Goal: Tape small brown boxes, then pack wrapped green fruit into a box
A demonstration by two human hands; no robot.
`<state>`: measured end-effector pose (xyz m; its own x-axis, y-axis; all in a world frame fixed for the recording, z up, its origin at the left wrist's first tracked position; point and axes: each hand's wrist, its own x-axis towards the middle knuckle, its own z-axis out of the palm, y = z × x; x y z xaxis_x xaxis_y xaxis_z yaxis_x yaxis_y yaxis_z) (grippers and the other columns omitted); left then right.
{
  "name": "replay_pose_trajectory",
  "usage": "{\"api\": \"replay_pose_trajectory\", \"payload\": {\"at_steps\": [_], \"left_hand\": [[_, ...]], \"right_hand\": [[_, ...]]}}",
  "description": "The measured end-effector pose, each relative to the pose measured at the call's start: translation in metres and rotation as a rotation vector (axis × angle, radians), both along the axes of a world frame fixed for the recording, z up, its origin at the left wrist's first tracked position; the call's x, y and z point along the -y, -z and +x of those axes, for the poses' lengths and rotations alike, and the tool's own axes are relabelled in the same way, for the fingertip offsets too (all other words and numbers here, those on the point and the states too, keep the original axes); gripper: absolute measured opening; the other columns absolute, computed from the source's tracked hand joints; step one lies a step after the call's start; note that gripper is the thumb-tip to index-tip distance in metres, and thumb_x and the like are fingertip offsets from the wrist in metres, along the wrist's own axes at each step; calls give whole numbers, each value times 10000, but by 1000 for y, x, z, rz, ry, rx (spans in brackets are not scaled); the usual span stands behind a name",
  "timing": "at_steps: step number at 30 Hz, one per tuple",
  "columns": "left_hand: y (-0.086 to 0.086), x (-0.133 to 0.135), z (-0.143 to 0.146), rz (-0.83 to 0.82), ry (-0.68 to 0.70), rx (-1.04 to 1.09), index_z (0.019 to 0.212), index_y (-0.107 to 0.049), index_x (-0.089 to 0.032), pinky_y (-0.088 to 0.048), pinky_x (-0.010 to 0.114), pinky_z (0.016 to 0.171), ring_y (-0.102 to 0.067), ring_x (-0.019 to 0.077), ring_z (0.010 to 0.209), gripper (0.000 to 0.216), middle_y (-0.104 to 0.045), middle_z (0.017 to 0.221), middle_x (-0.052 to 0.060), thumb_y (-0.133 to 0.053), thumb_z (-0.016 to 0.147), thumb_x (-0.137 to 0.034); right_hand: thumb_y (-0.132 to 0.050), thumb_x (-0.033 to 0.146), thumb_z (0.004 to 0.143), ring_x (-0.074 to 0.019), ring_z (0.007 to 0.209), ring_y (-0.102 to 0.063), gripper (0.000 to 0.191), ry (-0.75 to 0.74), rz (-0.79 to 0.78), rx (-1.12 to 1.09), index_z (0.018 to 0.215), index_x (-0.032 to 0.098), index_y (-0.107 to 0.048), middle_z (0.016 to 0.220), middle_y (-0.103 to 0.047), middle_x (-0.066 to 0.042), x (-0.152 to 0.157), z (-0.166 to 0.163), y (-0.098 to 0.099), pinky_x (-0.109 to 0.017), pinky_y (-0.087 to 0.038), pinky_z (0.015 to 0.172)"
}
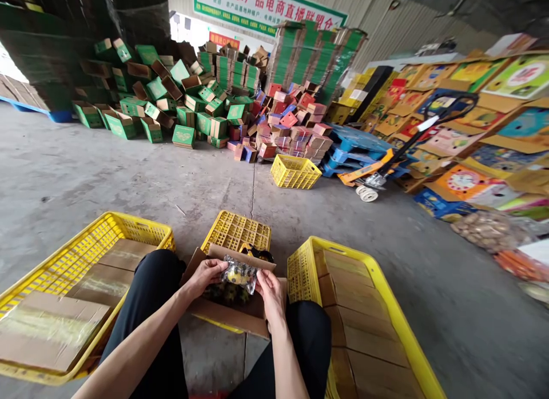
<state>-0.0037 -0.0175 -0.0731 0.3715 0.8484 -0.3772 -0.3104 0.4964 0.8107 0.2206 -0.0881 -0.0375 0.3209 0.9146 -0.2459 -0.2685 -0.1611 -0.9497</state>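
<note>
Between my two hands a small clear plastic packet (240, 274) with dark and yellow contents is stretched out; what exactly is inside I cannot make out. My left hand (209, 275) pinches its left end, and my right hand (268, 287) grips the right end. Right below it an open cardboard box (234, 316) stands between my knees, its flaps spread. Dark greenish items (227, 294) lie in the box, partly hidden by the packet. Behind the box is an upturned yellow crate (238, 230), with a black and yellow object (256, 252), perhaps a tape dispenser, at its near edge.
A yellow crate (124, 222) with taped cartons stands at my left, another yellow crate (364, 256) full of cartons at my right. Farther off are a yellow crate (295, 173), a pallet jack (377, 173), blue pallets (358, 144) and heaped green boxes (184, 135).
</note>
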Motion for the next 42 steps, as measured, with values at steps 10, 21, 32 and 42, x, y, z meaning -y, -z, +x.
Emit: {"api": "replay_pose_trajectory", "payload": {"at_steps": [10,21,32,42], "left_hand": [[2,-2,2,3,-66,2,791,-748,-151,-514,244,631,-573,108,573,550,-680,679,8,-963,578,-610],[-3,-1,2,6,-17,97,956,-758,-165,-560,284,736,-709,175,742,506,-759,871,59,-970,646,-504],[-5,2,4,59,-37,201,801,-719,-181,-554,300,915,-720,187,908,362,-777,978,40,-1000,608,-302],[3,1,0,-91,15,171,995,-749,-146,-570,388,944,-753,247,923,363,-779,990,117,-877,758,-390]], "right_hand": [[-897,650,638,-218,785,-711,561,-108,-101,90,984,226,-771,901,-780,-50,2,0,0,-266,-526,568],[-850,671,684,-132,518,-580,496,-153,25,187,822,214,-715,743,-733,-28,1,6,1,-238,-381,449],[-898,575,679,-297,1104,-726,431,-115,103,67,908,240,-754,1102,-779,-86,0,4,1,-434,-578,970],[-856,525,717,-284,1145,-661,292,-81,199,255,786,251,-783,1153,-688,-68,1,9,-3,-372,-547,982]]}}
